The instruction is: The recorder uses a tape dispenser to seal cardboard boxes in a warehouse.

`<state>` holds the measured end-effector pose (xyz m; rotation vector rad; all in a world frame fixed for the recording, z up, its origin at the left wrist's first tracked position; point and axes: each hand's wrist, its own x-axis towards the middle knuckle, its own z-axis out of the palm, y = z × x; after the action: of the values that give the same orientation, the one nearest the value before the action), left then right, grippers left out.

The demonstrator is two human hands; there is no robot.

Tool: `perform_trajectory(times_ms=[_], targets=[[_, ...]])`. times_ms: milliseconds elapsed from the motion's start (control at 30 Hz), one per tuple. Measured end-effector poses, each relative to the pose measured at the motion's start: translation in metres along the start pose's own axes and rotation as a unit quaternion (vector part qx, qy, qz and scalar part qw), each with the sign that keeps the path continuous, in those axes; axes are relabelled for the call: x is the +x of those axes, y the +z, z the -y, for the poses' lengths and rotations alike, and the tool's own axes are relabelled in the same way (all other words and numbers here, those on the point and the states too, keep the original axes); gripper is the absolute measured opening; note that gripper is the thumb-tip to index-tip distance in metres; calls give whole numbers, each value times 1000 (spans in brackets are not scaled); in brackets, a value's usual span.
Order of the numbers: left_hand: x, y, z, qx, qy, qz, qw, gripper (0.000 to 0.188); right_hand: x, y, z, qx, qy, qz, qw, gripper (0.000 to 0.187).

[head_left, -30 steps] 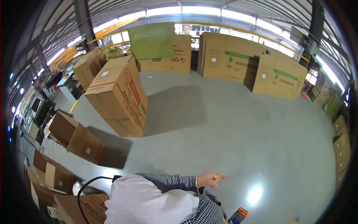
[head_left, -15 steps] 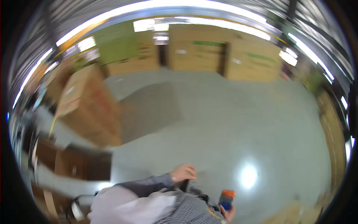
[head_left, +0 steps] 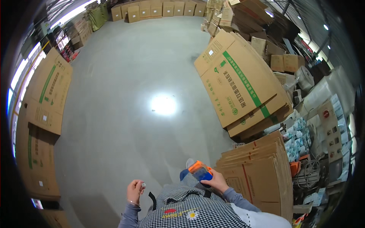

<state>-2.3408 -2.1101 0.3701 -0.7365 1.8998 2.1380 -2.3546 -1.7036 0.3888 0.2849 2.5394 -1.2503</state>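
Observation:
My right hand (head_left: 217,181) is wrapped round a hand-sized orange-and-blue device (head_left: 200,171), held out in front of my checked apron (head_left: 178,201). The device has an orange upper edge, a dark middle and a blue end; its exact kind does not show. To the left of the apron, my left hand (head_left: 135,190) is closed with the fingers curled in. A small pale spot shows at its fingertips, too small to name. Below the device one of my shoes (head_left: 189,162) shows on the grey floor.
Flattened cartons (head_left: 253,174) stand in a stack close by my right side. Beyond them lean large printed cartons (head_left: 239,83). Cluttered machinery and a cable coil (head_left: 308,173) lie further right. Big cartons (head_left: 47,91) line the left side, and a row of boxes (head_left: 152,9) runs along the back.
My view has swung to the right, bringing the carton stacks and machinery into sight. The right hand with the device has come up in front of me; the left hand now sits left of the apron.

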Motion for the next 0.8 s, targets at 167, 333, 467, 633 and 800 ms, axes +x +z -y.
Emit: perform_trajectory(times_ms=[167,333,467,633,800], targets=[[138,176,-11,145,72,130,978,29,67,-69,-130,61,103,-73,990,56],[226,313,-64,108,10,235,966,25,155,-117,-152,78,143,-139,977,54],[268,411,-128,86,-29,323,942,25,232,-200,-143,115,118,-172,971,53],[359,457,-153,53,-88,251,962,44,338,-285,-137,80,134,-197,968,56],[491,456,-153,-78,-107,179,975,49,443,-336,-133,120,125,-227,958,56]])
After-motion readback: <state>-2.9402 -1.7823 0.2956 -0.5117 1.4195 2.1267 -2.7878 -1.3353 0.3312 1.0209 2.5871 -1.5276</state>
